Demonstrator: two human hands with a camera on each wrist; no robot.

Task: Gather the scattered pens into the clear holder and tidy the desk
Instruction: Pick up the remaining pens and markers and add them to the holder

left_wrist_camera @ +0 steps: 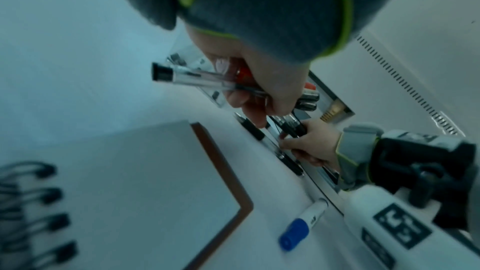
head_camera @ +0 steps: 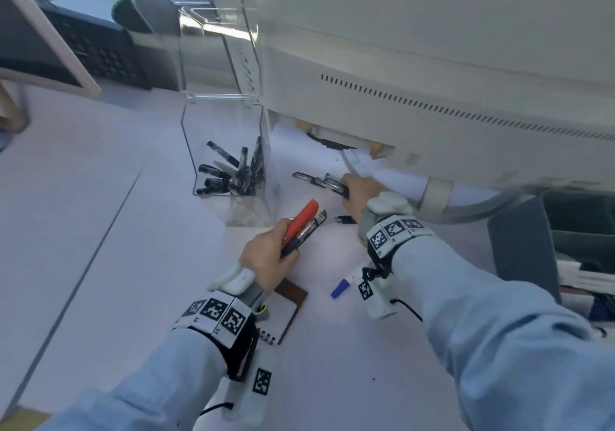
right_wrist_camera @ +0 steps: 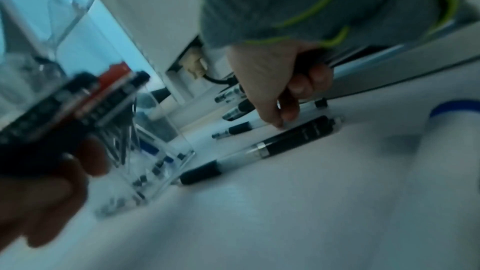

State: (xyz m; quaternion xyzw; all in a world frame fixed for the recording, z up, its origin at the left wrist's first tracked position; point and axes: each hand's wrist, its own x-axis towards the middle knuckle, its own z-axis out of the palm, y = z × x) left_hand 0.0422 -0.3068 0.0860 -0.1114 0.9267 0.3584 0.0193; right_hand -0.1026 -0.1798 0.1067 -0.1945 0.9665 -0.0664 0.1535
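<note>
The left hand (head_camera: 266, 254) is clenched round a small bundle of pens (head_camera: 301, 231): a red-capped marker beside clear-barrelled pens with black grips, tips pointing up towards the clear acrylic pen holder (head_camera: 229, 151). That bundle is held above the white desk (head_camera: 100, 231), just in front of the holder's base and not inside it.

The right hand (head_camera: 361, 196) lies further back, its fingers curled round a few black-and-clear pens (head_camera: 334, 184) at the foot of a white monitor (head_camera: 432, 81). More black-and-clear pens (right_wrist_camera: 259, 147) lie loose on the desk under and beside that hand.

The holder stands upright with a cluster of black pens already leaning in its bottom. A white marker with a blue cap (head_camera: 341, 287) lies alone on the desk, near the right wrist. A brown-edged spiral notebook (left_wrist_camera: 145, 188) lies flat under the left wrist. Printing on the pens and marker is too blurred to read; the wristbands carry black-and-white square tags.
</note>
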